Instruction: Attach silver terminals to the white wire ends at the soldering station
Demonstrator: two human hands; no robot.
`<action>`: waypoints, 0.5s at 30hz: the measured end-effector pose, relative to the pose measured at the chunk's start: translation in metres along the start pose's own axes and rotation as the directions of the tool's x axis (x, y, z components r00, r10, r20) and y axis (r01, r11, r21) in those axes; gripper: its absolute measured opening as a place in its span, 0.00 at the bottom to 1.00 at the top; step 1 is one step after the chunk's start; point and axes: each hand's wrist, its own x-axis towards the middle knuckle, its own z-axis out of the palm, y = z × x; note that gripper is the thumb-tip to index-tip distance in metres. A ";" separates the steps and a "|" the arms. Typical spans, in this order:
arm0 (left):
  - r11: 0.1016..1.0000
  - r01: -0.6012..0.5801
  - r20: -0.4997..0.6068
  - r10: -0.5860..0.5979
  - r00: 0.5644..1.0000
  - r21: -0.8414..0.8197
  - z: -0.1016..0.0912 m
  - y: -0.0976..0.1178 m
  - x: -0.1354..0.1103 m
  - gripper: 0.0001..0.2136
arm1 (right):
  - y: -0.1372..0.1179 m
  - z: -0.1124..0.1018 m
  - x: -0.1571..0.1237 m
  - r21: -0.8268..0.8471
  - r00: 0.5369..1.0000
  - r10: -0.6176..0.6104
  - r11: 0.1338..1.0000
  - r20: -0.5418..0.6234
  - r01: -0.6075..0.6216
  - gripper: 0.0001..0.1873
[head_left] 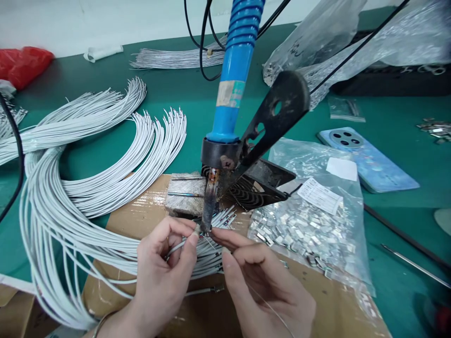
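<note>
The left hand (160, 277) grasps a white wire (181, 247) in a tight pinch, its end just under the soldering iron (210, 202) tip; the right hand (266, 291) pinches a thin wire (273, 310) close beside it — a small slip could bring fingers onto the hot tip and burn them; the clear bag (292, 155) on the cardboard (141, 225) holds loose metal clips (296, 232).

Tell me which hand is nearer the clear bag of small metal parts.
Right. The right hand sits just beside the lower left edge of the clear bag of small metal parts; the left hand is farther left, beyond the right hand.
</note>
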 end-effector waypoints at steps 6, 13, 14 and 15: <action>1.000 0.008 -0.016 -0.008 1.000 0.003 0.000 0.000 -0.001 0.07 | 0.001 0.000 -0.001 0.012 1.000 0.015 1.000 -0.002 -0.015 0.13; 0.999 0.027 -0.037 -0.026 0.999 0.022 0.002 0.004 -0.001 0.07 | 0.000 0.000 0.000 0.032 0.999 0.045 0.998 0.006 -0.045 0.13; 0.999 0.030 -0.046 -0.029 0.999 0.028 0.002 0.005 -0.002 0.07 | 0.000 0.000 0.000 0.034 0.999 0.046 0.998 0.006 -0.047 0.13; 0.999 0.035 -0.061 -0.033 0.998 0.034 0.003 0.006 -0.002 0.08 | 0.000 0.000 -0.001 0.033 0.999 0.046 0.998 0.005 -0.046 0.13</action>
